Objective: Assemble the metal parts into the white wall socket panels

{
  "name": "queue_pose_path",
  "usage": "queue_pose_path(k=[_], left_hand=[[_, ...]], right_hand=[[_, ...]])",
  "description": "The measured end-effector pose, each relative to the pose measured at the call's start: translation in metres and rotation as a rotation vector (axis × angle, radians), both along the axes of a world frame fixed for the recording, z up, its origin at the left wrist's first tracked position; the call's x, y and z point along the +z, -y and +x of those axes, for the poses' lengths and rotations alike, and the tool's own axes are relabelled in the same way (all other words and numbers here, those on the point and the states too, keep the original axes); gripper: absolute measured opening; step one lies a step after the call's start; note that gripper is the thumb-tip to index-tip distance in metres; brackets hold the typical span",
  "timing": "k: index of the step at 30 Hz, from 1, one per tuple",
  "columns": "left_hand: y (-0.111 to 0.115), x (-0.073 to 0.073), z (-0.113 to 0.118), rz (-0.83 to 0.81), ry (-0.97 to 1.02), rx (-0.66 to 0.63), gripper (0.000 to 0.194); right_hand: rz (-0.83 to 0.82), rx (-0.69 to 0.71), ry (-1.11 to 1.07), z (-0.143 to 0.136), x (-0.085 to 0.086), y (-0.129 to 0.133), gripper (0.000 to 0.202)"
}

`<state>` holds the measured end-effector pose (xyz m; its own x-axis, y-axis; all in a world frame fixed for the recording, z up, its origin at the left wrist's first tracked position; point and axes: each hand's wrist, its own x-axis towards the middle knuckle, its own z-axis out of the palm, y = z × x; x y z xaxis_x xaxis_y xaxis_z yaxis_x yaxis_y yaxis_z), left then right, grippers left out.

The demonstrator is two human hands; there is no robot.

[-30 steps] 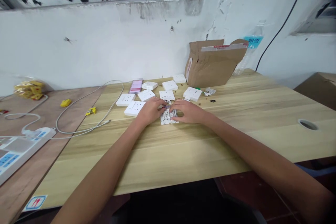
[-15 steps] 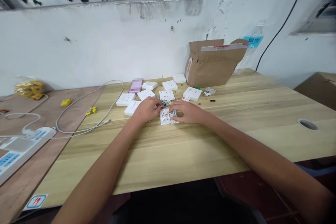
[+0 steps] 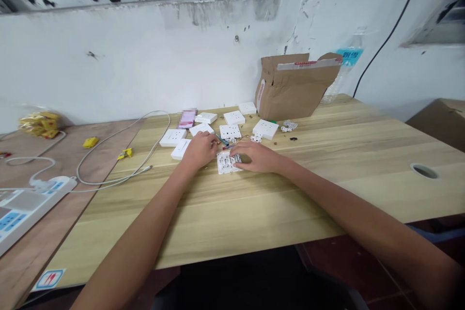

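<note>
My right hand (image 3: 260,156) curls its thumb and fingers over the right edge of a white socket panel (image 3: 225,164), which lies with its inner side up on the table. Just left of the panel is my left hand (image 3: 199,150), fingertips drawn together; whether they pinch something small is hidden. Close to those fingertips lies a thin teal tool-like stick (image 3: 222,140), its kind unclear. A small reddish-purple stick (image 3: 228,147) rests between the hands. Behind them sits a white socket faceplate (image 3: 230,131) with holes.
Several white socket units surround the hands, one (image 3: 173,137) at the left. Small metal bits and a clear bag (image 3: 289,125) lie to the right. A cardboard box (image 3: 296,89) stands at the back. At left are a white cable (image 3: 121,181), yellow pieces (image 3: 90,142) and a power strip (image 3: 34,210).
My left hand has drawn a little left, away from the panel, so more of the teal stick shows. The panel has shifted slightly left under my right hand.
</note>
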<state>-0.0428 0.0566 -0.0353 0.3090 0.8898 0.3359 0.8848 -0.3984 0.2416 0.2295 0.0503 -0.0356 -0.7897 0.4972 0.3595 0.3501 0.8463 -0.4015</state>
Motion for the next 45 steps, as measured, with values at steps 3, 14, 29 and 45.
queue_pose_path(k=[3, 14, 29, 45], left_hand=[[-0.001, -0.003, -0.001, 0.001, -0.018, -0.033, 0.035], [0.000, 0.000, 0.001, -0.046, -0.012, -0.040, 0.021], [-0.008, -0.013, -0.001, -0.002, 0.082, -0.069, 0.034], [0.003, -0.002, 0.010, -0.058, 0.081, -0.175, 0.017]], right_hand=[[0.002, 0.005, -0.010, -0.001, 0.000, 0.000, 0.021], [-0.026, -0.013, 0.000, -0.001, 0.001, 0.001, 0.020], [-0.042, -0.009, -0.001, 0.000, -0.001, 0.000, 0.022], [-0.032, -0.001, 0.014, -0.001, 0.002, 0.001, 0.023]])
